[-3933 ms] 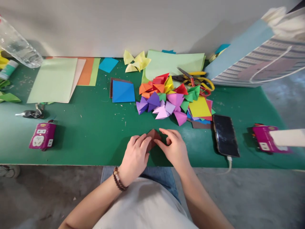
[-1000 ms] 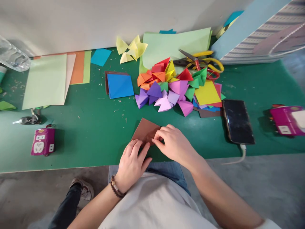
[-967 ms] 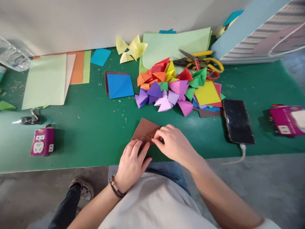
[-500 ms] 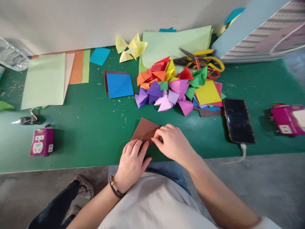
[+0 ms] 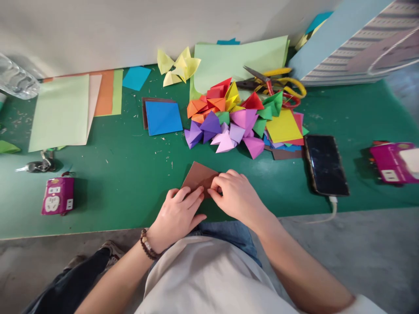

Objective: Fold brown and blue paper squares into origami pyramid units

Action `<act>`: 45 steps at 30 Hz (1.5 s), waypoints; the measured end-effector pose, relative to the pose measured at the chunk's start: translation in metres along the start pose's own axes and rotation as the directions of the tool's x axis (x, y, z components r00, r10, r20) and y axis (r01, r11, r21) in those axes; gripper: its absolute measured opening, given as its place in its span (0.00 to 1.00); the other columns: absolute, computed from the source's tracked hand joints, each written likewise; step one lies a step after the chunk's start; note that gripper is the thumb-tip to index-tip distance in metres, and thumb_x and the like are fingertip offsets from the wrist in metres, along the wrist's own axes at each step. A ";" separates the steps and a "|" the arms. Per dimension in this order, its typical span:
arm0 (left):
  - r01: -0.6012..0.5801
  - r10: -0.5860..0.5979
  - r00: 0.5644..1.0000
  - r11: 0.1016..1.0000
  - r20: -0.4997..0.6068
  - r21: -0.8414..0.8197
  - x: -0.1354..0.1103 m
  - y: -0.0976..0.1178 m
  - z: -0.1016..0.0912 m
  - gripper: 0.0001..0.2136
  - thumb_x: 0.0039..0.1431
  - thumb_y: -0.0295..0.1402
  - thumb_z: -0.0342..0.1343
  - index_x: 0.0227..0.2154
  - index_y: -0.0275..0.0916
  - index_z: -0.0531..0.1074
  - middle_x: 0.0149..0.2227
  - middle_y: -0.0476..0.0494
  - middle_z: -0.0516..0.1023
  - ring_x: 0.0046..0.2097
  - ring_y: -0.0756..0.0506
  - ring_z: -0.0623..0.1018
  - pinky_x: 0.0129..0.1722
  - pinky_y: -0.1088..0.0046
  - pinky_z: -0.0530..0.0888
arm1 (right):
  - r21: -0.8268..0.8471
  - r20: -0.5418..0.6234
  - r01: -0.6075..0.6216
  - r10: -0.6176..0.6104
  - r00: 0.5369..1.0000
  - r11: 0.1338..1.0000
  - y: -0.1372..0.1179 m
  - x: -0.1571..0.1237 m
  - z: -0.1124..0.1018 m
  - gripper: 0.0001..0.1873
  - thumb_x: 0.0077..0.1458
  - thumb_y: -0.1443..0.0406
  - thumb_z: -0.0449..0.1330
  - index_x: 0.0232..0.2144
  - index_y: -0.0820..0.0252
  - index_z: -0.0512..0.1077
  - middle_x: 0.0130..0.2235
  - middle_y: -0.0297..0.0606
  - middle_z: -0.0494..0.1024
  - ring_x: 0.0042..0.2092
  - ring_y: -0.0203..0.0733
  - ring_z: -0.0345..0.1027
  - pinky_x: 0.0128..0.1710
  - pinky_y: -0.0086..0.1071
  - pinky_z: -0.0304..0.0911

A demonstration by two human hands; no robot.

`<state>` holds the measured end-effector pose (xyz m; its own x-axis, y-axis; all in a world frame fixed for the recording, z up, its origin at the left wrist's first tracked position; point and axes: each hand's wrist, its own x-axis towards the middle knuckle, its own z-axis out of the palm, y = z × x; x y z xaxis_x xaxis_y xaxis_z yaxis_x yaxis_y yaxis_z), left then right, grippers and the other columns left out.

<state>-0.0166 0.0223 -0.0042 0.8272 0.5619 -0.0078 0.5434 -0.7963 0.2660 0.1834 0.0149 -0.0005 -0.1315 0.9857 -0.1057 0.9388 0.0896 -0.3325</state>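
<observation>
A brown sheet of paper [image 5: 198, 175] lies on the green table close to its front edge, partly covered by both hands. My left hand [image 5: 178, 213] rests on its lower left side, fingers stretched out and lying flat. The thumb and fingertips of my right hand [image 5: 237, 194] are pinched together at the sheet's right side. Beyond the sheet sits a heap of folded paper pieces [image 5: 211, 124] in purple, pink, orange, red, yellow and green. A stack of blue paper squares [image 5: 163, 117], with brown ones under it, lies to the heap's left.
Pale green sheets [image 5: 60, 113] and a purple socket block [image 5: 58, 196] are at the left. To the right are scissors [image 5: 269, 83], a yellow square [image 5: 284, 126], a phone [image 5: 326, 165] on a cable and another purple block [image 5: 394, 163]. A person's leg [image 5: 72, 279] shows at lower left.
My left hand has shifted slightly, its fingertips now farther right across the brown paper. The right hand keeps its pinch at the sheet's edge. The other person's leg has moved left.
</observation>
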 end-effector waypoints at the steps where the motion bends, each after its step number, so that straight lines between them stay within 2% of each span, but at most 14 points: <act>1: -0.012 0.012 1.000 1.000 0.006 -0.002 0.001 -0.002 -0.002 0.21 0.65 0.43 0.51 0.56 0.36 0.66 0.60 0.40 0.69 0.54 0.39 0.68 0.48 0.59 0.67 | 0.001 -0.002 0.005 -0.005 1.000 1.000 0.000 0.000 0.000 0.12 0.54 0.69 0.61 0.21 0.57 0.66 0.26 0.36 0.75 0.35 0.45 0.65 0.33 0.37 0.52; 8: -0.079 0.079 0.997 0.997 0.013 -0.026 0.011 -0.014 -0.006 0.16 0.67 0.40 0.50 0.53 0.39 0.69 0.54 0.41 0.74 0.50 0.42 0.70 0.44 0.62 0.69 | -0.013 -0.044 0.036 -0.036 0.998 0.999 0.002 -0.006 0.004 0.10 0.57 0.67 0.59 0.23 0.57 0.67 0.28 0.38 0.74 0.36 0.45 0.64 0.33 0.38 0.53; 11: -0.105 0.106 0.994 0.994 0.007 -0.028 0.013 -0.017 -0.006 0.15 0.67 0.38 0.49 0.51 0.38 0.70 0.54 0.42 0.75 0.50 0.42 0.70 0.45 0.63 0.69 | -0.004 -0.160 0.054 -0.054 0.986 0.999 0.003 -0.017 0.011 0.02 0.58 0.67 0.59 0.32 0.58 0.71 0.33 0.40 0.75 0.39 0.46 0.64 0.36 0.38 0.54; 13: -0.118 0.118 0.993 0.993 -0.002 -0.027 0.015 -0.018 -0.007 0.14 0.68 0.37 0.48 0.50 0.38 0.72 0.53 0.42 0.75 0.50 0.42 0.71 0.44 0.63 0.69 | 0.004 -0.256 0.086 -0.082 0.963 0.996 0.003 -0.024 0.016 0.02 0.59 0.66 0.59 0.35 0.59 0.72 0.35 0.41 0.75 0.40 0.46 0.64 0.37 0.38 0.54; 17: -0.128 0.127 0.992 0.991 -0.021 -0.031 0.016 -0.019 -0.007 0.13 0.68 0.34 0.46 0.47 0.38 0.74 0.53 0.42 0.75 0.49 0.44 0.71 0.45 0.64 0.70 | -0.023 -0.349 0.159 -0.156 0.924 0.987 0.000 -0.031 0.026 0.08 0.61 0.68 0.57 0.29 0.58 0.72 0.30 0.38 0.74 0.37 0.44 0.62 0.36 0.37 0.52; 26: -0.102 0.102 0.995 0.989 0.002 -0.103 0.015 -0.022 -0.004 0.15 0.67 0.26 0.44 0.51 0.39 0.70 0.55 0.45 0.74 0.49 0.44 0.71 0.48 0.65 0.71 | -0.081 -0.393 0.193 -0.209 0.896 0.978 -0.002 -0.031 0.034 0.13 0.62 0.69 0.55 0.25 0.57 0.70 0.26 0.36 0.72 0.34 0.42 0.60 0.34 0.36 0.50; 30: -0.082 0.083 0.997 0.988 -0.003 -0.130 0.016 -0.021 -0.004 0.22 0.67 0.23 0.43 0.62 0.39 0.57 0.52 0.43 0.75 0.50 0.45 0.71 0.49 0.66 0.71 | -0.079 -0.411 0.189 -0.205 0.888 0.979 -0.002 -0.032 0.036 0.12 0.62 0.69 0.56 0.25 0.57 0.70 0.25 0.36 0.72 0.33 0.42 0.61 0.34 0.36 0.50; 33: -0.071 0.072 0.997 0.990 0.002 -0.119 0.016 -0.020 -0.003 0.24 0.66 0.23 0.43 0.64 0.37 0.51 0.48 0.42 0.76 0.49 0.45 0.72 0.49 0.66 0.71 | -0.060 -0.422 0.185 -0.193 0.886 0.981 -0.006 -0.032 0.039 0.11 0.62 0.69 0.56 0.26 0.57 0.71 0.26 0.36 0.72 0.33 0.42 0.61 0.34 0.36 0.51; 38: -0.072 0.077 0.996 0.989 0.040 -0.127 0.016 -0.022 -0.004 0.24 0.67 0.24 0.42 0.64 0.36 0.51 0.47 0.42 0.75 0.47 0.44 0.72 0.51 0.65 0.71 | -0.005 -0.437 0.203 -0.185 0.880 0.979 -0.017 -0.033 0.046 0.11 0.61 0.69 0.57 0.25 0.57 0.70 0.26 0.36 0.72 0.33 0.42 0.61 0.33 0.37 0.51; 45: -0.106 0.107 0.994 0.984 0.000 -0.146 0.017 -0.025 -0.002 0.23 0.65 0.23 0.44 0.63 0.36 0.53 0.48 0.42 0.76 0.48 0.44 0.71 0.51 0.65 0.71 | 0.062 -0.445 0.221 -0.171 0.879 0.973 -0.035 -0.036 0.056 0.12 0.61 0.68 0.57 0.24 0.58 0.70 0.26 0.36 0.72 0.33 0.42 0.62 0.33 0.37 0.52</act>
<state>-0.0161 0.0521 -0.0087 0.8807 0.4733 0.0208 0.4259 -0.8101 0.4030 0.1376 -0.0318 -0.0377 -0.1349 0.9148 0.3808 0.8652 0.2960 -0.4048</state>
